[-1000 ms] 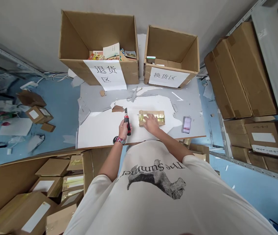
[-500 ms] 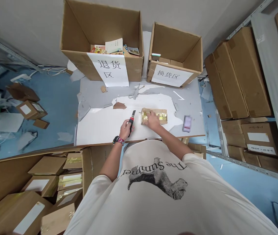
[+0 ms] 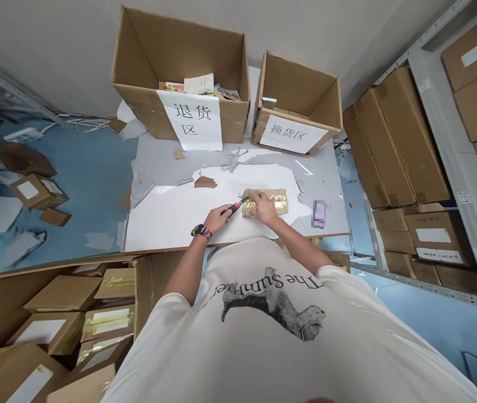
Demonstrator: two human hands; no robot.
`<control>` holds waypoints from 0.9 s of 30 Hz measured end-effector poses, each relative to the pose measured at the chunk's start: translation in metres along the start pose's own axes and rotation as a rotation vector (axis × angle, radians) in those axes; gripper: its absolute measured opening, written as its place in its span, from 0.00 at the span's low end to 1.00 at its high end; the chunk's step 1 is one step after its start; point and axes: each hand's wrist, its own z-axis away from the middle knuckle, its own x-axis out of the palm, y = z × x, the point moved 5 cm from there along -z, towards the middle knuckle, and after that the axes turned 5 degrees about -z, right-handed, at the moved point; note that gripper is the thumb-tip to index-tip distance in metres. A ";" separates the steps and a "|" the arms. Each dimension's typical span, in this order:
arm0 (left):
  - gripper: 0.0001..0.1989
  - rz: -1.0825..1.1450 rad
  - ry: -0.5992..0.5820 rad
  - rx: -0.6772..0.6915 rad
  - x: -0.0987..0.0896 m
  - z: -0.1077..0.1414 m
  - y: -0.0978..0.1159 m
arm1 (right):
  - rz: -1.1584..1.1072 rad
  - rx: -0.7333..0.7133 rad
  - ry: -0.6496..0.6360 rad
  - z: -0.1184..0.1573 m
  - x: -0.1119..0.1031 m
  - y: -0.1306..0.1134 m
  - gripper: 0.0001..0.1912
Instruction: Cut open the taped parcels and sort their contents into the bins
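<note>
In the head view, the left hand (image 3: pixel 217 218) closes firmly round a red-and-black knife (image 3: pixel 234 208), its tip at the parcel's left end. The right hand (image 3: pixel 263 208) grips the top of the cardboard parcel (image 3: pixel 270 193), which lies mid-table (image 3: pixel 167 224). Gold tape (image 3: pixel 280 200) remains on it, and the parcel is unopened.
</note>
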 end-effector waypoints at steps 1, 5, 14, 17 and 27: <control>0.27 -0.041 -0.014 0.010 -0.001 -0.002 0.002 | 0.003 -0.001 0.005 0.000 0.001 0.000 0.27; 0.30 -0.139 -0.044 0.029 -0.006 -0.008 0.005 | 0.007 -0.014 0.022 -0.001 0.002 0.001 0.26; 0.31 -0.169 -0.235 0.085 -0.025 -0.028 0.017 | -0.010 -0.045 0.021 -0.002 0.005 0.006 0.20; 0.31 -0.125 -0.295 0.047 -0.030 -0.031 0.018 | -0.044 -0.056 0.034 -0.004 0.007 0.008 0.17; 0.36 -0.015 -0.278 -0.085 -0.011 -0.026 0.012 | -0.067 -0.045 0.044 -0.009 0.010 0.014 0.12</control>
